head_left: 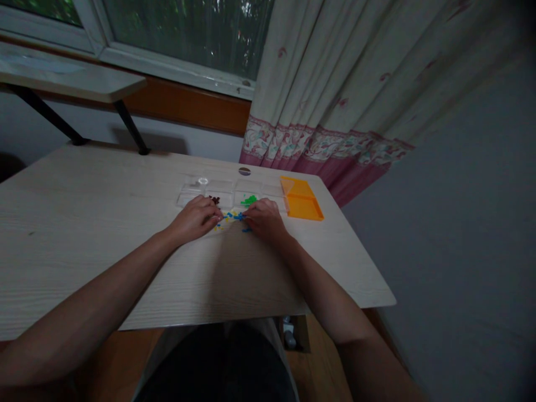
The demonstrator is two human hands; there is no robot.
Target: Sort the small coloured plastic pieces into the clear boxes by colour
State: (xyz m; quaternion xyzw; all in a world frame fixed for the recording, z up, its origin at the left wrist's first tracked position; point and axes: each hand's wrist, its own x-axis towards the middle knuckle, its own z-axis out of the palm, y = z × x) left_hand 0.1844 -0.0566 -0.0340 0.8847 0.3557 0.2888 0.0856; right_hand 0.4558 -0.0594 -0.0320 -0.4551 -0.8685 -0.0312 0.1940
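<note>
Clear boxes (226, 199) hold maroon pieces (215, 200), green pieces (249, 201); left grip (197, 219) and right grip (265, 219) I cannot judge.

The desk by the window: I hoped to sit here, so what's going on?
A person's left hand and right hand are at small blue and yellow pieces on the desk; whether either grips one is too small to tell. Just beyond, dark reddish pieces and green pieces sit in clear containers. An open orange case lies right.
</note>
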